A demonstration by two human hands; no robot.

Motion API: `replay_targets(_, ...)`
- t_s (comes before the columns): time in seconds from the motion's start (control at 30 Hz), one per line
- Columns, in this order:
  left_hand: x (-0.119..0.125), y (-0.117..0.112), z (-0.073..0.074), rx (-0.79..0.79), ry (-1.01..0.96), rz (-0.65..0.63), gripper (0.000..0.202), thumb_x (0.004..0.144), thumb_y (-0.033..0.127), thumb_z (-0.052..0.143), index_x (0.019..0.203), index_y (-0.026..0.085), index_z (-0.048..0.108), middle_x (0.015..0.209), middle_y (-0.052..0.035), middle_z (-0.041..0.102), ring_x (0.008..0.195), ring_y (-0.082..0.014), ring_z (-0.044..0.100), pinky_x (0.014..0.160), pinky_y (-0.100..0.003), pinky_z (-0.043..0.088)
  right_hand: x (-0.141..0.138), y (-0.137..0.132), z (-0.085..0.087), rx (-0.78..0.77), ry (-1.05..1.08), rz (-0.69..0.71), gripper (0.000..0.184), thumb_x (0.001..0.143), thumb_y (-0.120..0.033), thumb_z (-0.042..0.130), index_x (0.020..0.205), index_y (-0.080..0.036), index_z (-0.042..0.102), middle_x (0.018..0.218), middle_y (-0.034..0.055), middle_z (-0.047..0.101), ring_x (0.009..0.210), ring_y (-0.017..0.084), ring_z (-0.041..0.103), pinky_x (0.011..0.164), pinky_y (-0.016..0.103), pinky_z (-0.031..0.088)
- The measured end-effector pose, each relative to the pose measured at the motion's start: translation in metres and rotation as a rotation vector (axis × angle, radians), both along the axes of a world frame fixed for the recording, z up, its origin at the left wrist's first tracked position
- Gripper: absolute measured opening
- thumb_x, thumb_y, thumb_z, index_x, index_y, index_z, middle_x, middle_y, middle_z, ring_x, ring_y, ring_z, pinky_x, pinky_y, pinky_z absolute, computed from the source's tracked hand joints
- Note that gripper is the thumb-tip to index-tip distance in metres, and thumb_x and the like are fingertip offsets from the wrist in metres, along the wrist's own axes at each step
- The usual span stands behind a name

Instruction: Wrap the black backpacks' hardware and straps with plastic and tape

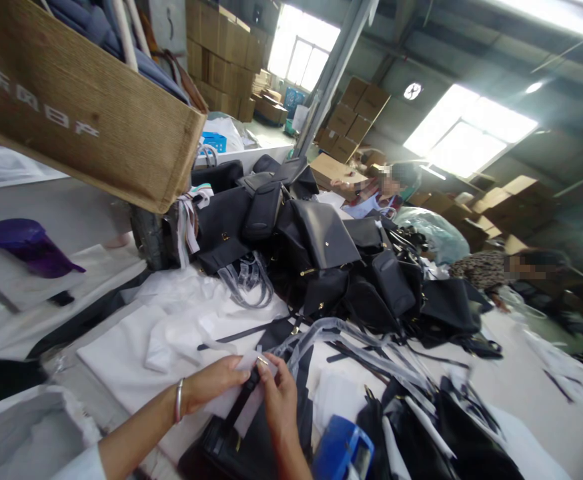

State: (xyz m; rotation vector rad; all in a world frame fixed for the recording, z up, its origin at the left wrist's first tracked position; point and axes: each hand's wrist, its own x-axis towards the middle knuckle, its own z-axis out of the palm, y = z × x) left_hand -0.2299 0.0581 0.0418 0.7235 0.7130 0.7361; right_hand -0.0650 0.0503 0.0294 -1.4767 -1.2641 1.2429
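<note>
I'm seeing both hands working low in the centre. Left hand [216, 383], silver bangle [178, 400] on its wrist, is pinching the white wrap sheet [244, 419] folded around a black strap [245, 395]. Right hand [279, 400] is closing its fingertips on the strap's upper end, touching the left thumb. The strap is running up from a black bag [221, 447] lying right under the hands. A blue object [344, 450] is sitting just beside the right wrist. A pile of black handbags [331, 260] is lying behind the hands. A cardboard box [86, 113] is jutting in at upper left.
</note>
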Motion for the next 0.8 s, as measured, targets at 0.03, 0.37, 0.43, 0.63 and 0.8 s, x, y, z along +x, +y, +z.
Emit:
replay_targets(0.03,-0.001,0.003,0.000,0.003,0.012,-0.027,0.033,0.078,0.033,0.065,0.108,0.018,0.068,0.091,-0.0053,0.071,0.091,-0.0246,0.062,0.092,-0.038,0.043,0.000,0.000,0.001,-0.010,0.013,0.009,0.031,0.082,-0.044,0.059,0.099,-0.019,0.067,0.095,0.0050,0.070,0.090,0.022,0.061,0.081,0.030,0.046)
replay_targets(0.37,0.004,0.011,-0.009,0.028,0.022,-0.123,0.036,0.079,0.041,0.065,0.106,0.017,0.069,0.095,-0.0055,0.071,0.095,-0.0236,0.060,0.090,-0.033,0.043,0.011,-0.002,-0.013,-0.090,0.142,-0.002,0.033,0.081,-0.046,0.061,0.096,-0.017,0.067,0.088,0.0045,0.069,0.082,0.020,0.059,0.074,0.028,0.046)
replay_targets(0.43,0.006,0.006,-0.011,0.010,0.035,-0.097,0.038,0.079,0.043,0.065,0.107,0.017,0.068,0.096,-0.0063,0.071,0.096,-0.0241,0.059,0.089,-0.033,0.043,0.012,-0.004,-0.015,-0.098,0.157,-0.005,0.033,0.081,-0.046,0.061,0.096,-0.017,0.067,0.088,0.0042,0.068,0.081,0.020,0.059,0.074,0.028,0.045)
replay_targets(0.63,0.008,0.007,-0.012,0.014,0.028,-0.094,0.036,0.079,0.038,0.065,0.107,0.017,0.069,0.098,-0.0067,0.071,0.097,-0.0246,0.060,0.091,-0.035,0.042,0.012,-0.003,-0.012,-0.092,0.189,-0.014,0.033,0.081,-0.047,0.062,0.094,-0.017,0.067,0.087,0.0042,0.068,0.082,0.020,0.059,0.075,0.029,0.046)
replay_targets(0.8,0.006,0.015,-0.010,0.031,0.024,-0.165,0.033,0.076,0.037,0.067,0.102,0.017,0.071,0.096,-0.0050,0.072,0.099,-0.0242,0.060,0.098,-0.035,0.039,0.014,-0.002,-0.009,-0.097,0.165,0.006,0.036,0.080,-0.050,0.061,0.094,-0.017,0.068,0.085,0.0043,0.068,0.080,0.020,0.059,0.073,0.028,0.046)
